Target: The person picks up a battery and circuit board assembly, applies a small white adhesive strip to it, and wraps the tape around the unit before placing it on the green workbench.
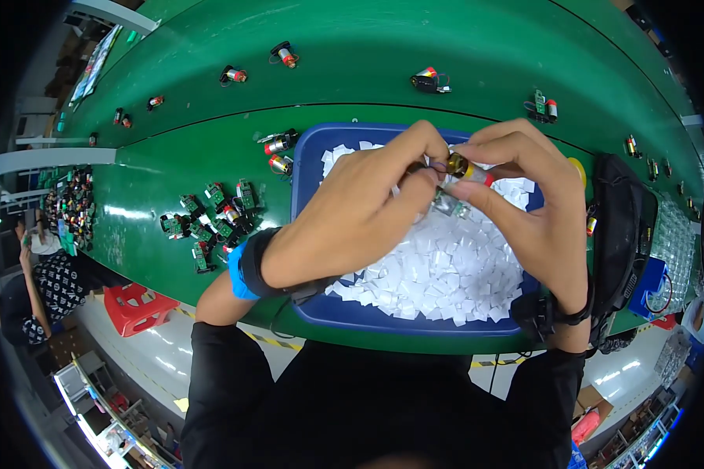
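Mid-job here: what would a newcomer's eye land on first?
Probably the blue tray in the middle, spread with white slips. Over it, the right hand grips a small cylindrical part, with the left hand pinched at its end. Next, the red stool at lower left.

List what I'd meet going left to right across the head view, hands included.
Heap of small mixed parts, cluster of green circuit boards, bare left hand, red-banded metallic cylinder, bare right hand, long black fabric bag, clear bubbled plastic sheet.
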Action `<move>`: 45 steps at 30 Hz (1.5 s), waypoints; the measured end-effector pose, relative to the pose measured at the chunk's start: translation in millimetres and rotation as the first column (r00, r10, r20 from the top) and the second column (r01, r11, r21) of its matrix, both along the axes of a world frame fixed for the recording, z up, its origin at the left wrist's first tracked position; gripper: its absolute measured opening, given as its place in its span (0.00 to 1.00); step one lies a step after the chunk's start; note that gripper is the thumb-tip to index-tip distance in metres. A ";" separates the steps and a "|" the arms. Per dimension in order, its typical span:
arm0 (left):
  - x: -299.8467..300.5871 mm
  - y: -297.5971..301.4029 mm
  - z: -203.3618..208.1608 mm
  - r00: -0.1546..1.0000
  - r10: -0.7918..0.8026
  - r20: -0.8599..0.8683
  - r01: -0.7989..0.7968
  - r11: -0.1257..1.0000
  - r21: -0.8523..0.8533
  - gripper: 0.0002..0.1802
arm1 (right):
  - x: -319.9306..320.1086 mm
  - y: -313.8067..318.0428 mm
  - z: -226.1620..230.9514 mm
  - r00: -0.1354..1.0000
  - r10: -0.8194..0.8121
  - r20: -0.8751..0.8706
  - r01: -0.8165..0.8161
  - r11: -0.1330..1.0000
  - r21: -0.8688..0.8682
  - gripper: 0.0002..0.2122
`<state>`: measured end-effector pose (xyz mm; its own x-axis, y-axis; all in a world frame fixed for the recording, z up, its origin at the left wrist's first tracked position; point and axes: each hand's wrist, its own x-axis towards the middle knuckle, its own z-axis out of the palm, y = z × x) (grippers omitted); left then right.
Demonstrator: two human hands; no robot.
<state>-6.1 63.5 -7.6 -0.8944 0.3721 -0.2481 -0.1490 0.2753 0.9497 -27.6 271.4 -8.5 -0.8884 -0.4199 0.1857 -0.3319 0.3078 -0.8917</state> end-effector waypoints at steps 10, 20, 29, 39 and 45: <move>-15.9 -17.3 -27.6 0.894 -0.122 0.430 -0.203 0.747 0.633 0.13 | -7.5 2.9 4.5 0.882 0.212 -0.420 -0.164 0.975 0.148 0.13; -12.0 -13.9 -6.4 0.957 -0.131 0.260 0.005 0.899 0.437 0.17 | 0.1 0.1 6.6 0.860 0.098 -0.500 -0.031 0.989 0.142 0.12; -3.8 -5.4 -4.6 0.993 -0.037 0.114 -0.001 0.950 0.312 0.20 | -4.1 -5.2 -8.2 0.656 0.014 -0.755 0.152 0.977 0.151 0.14; -3.2 -0.6 -10.9 0.986 0.143 -0.090 -0.075 0.850 0.522 0.20 | 13.7 2.5 9.3 0.924 -0.163 -0.345 0.178 0.984 0.013 0.16; 1.8 3.8 -12.0 0.939 0.192 -0.284 -0.050 0.897 0.440 0.20 | 15.4 7.4 -6.8 0.962 0.006 -0.274 -0.031 0.996 -0.087 0.18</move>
<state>-4.3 67.3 -19.5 -0.9429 0.2612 0.2066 0.1686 -0.1605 0.9725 -12.2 278.7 -15.3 -0.7906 -0.4059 0.4584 -0.5719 0.2221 -0.7897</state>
